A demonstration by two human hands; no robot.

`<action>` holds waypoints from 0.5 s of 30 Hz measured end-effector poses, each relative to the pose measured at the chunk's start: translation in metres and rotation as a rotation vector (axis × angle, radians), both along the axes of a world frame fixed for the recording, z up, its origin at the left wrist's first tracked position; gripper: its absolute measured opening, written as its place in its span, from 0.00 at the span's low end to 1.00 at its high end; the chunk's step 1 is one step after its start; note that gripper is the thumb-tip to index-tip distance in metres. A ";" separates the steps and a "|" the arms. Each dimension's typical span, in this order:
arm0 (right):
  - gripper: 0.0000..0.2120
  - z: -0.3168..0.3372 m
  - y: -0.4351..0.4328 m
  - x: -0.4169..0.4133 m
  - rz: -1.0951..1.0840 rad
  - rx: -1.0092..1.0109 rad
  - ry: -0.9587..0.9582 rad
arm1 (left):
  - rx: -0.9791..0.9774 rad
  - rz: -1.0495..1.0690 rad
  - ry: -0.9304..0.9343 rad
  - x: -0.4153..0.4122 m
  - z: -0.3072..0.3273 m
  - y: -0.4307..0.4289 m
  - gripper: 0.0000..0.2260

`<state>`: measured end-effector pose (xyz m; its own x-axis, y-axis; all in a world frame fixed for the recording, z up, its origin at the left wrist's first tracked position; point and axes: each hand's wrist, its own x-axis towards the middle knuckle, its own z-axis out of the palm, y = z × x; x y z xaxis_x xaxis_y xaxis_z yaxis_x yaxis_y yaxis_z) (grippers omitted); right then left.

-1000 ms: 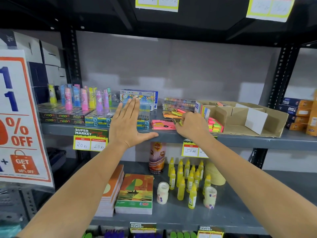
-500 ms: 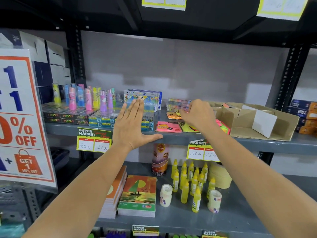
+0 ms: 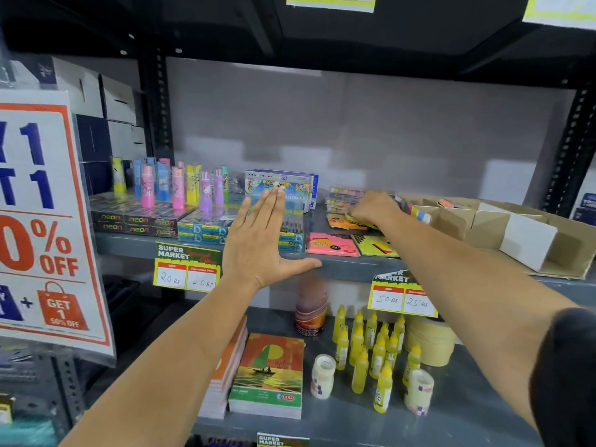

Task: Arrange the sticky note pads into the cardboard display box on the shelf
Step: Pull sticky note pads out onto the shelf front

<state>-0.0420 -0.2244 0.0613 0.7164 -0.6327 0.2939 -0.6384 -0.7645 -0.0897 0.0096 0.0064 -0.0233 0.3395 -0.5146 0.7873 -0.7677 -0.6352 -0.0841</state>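
Few pads seen stood in left end of cardboard display box (image 3: 483, 221); other compartments look bare. Pink pad (image 3: 332, 245), yellow pad (image 3: 375, 246), orange pad (image 3: 342, 221) left loose on shelf (image 3: 129, 241). Right hand (image 3: 374, 208) curled over pad beside box; grip cannot be told. Left hand (image 3: 261, 240) spread flat, nothing held.

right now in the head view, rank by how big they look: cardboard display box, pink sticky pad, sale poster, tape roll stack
1. sale poster, though it hangs nearest the camera
2. cardboard display box
3. and 4. tape roll stack and pink sticky pad look alike
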 end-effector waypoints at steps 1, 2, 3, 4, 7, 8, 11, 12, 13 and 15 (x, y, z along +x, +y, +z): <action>0.21 -0.003 -0.002 0.002 -0.001 0.001 -0.004 | 0.000 0.000 -0.002 0.000 0.000 0.000 0.57; 0.20 -0.006 -0.004 0.004 -0.004 0.006 -0.007 | -0.003 0.000 -0.004 0.000 0.000 0.000 0.57; 0.19 -0.008 -0.003 0.005 -0.011 0.012 -0.013 | -0.006 0.000 -0.008 0.000 0.000 0.000 0.57; 0.18 -0.011 -0.003 0.007 -0.024 0.027 -0.029 | -0.007 -0.001 -0.009 0.000 0.000 0.000 0.57; 0.18 -0.014 0.001 0.008 -0.060 0.068 -0.108 | -0.005 0.000 -0.009 0.000 0.000 0.000 0.57; 0.18 -0.015 0.002 0.007 -0.059 0.069 -0.125 | -0.004 0.001 -0.008 0.000 -0.001 0.000 0.57; 0.18 -0.011 0.003 0.005 -0.051 0.074 -0.127 | 0.001 0.009 -0.007 0.000 -0.001 -0.001 0.57; 0.18 -0.009 0.002 0.005 -0.052 0.077 -0.114 | 0.003 0.010 -0.006 0.000 -0.001 -0.001 0.57; 0.20 -0.008 0.002 0.005 -0.055 0.072 -0.104 | 0.003 0.010 -0.005 0.000 -0.001 -0.001 0.57; 0.23 -0.007 0.001 0.005 -0.061 0.080 -0.117 | 0.005 0.013 -0.003 0.000 -0.001 -0.001 0.57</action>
